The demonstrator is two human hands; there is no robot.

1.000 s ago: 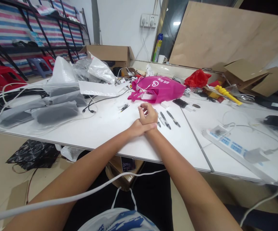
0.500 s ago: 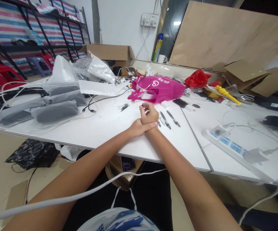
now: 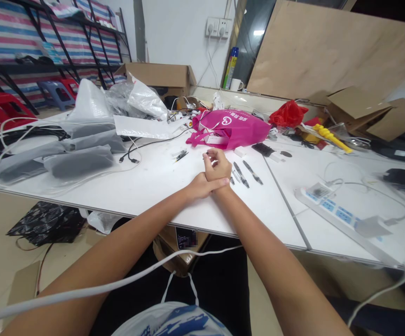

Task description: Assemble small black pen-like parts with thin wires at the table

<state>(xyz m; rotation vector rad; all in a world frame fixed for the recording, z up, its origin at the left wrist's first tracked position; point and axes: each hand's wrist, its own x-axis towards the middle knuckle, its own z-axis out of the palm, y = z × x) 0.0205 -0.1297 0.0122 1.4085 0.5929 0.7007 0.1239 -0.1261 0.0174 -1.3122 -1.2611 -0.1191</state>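
My right hand [image 3: 218, 165] rests on the white table [image 3: 160, 186] with its fingers curled. A small dark piece shows at its fingertips. My left hand [image 3: 201, 185] lies just behind it and is wrapped around my right wrist. Three dark pens [image 3: 244, 171] lie on the table right beside my right hand. A few small pen parts [image 3: 180, 155] lie to the left of it. A pink bag [image 3: 232, 128] lies just beyond the hands.
Grey plastic-wrapped packs [image 3: 65, 156] and cables [image 3: 16, 137] cover the left side. A power strip [image 3: 331, 207] lies at the right. Cardboard boxes [image 3: 160, 77], a red bag [image 3: 288, 114] and clutter line the back. A white cord [image 3: 118, 284] crosses over my lap.
My right hand shifted slightly to the right and its fingers curled a little tighter. My left hand stayed on the wrist.
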